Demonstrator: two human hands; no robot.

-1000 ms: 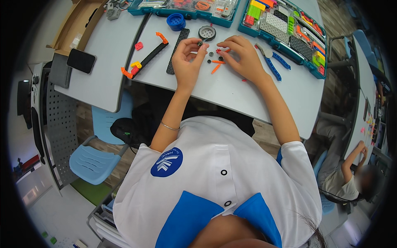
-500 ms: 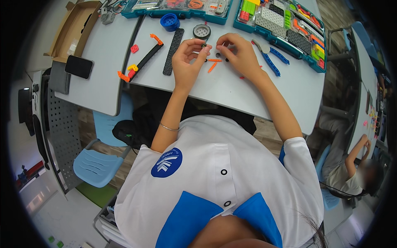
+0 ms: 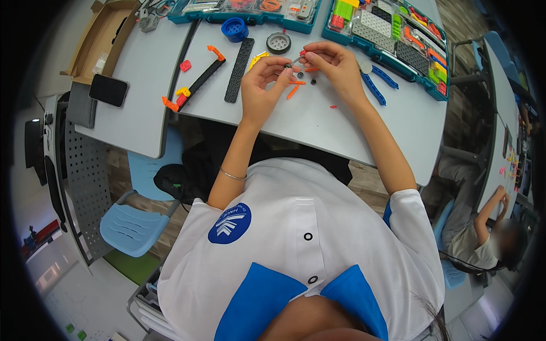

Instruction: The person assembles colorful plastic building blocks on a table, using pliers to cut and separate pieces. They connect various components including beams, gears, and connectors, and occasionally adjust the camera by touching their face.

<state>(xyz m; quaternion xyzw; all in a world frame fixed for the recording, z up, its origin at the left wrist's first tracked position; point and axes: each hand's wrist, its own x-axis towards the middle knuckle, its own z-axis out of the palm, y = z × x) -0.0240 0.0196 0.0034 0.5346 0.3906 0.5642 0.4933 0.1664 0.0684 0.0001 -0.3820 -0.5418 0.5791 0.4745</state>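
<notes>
My left hand (image 3: 265, 84) is closed, pinching a small dark piece (image 3: 288, 66) between thumb and fingertips. Close beside it, my right hand (image 3: 336, 67) is closed on a thin grey rod (image 3: 296, 59) with a small red piece (image 3: 302, 53) at its upper end. The rod slants down to the dark piece; whether it passes through it is too small to tell. Below the fingers lie orange pegs (image 3: 292, 91) and small dark rings (image 3: 313, 82). A yellow part (image 3: 259, 58) shows partly behind my left hand. A grey wheel (image 3: 278, 42) lies just beyond.
A long black perforated beam (image 3: 239, 70) and a blue wheel rim (image 3: 234, 29) lie to the left, near a black bar with orange ends (image 3: 200, 85). Blue-handled pliers (image 3: 373, 90) are at right. Teal parts cases (image 3: 392, 51) line the far side. A phone (image 3: 108, 91) rests on the left table.
Both hands have shifted slightly, and the right has turned. The grey rod and red piece now show between them. The yellow part behind my left hand has come into sight.
</notes>
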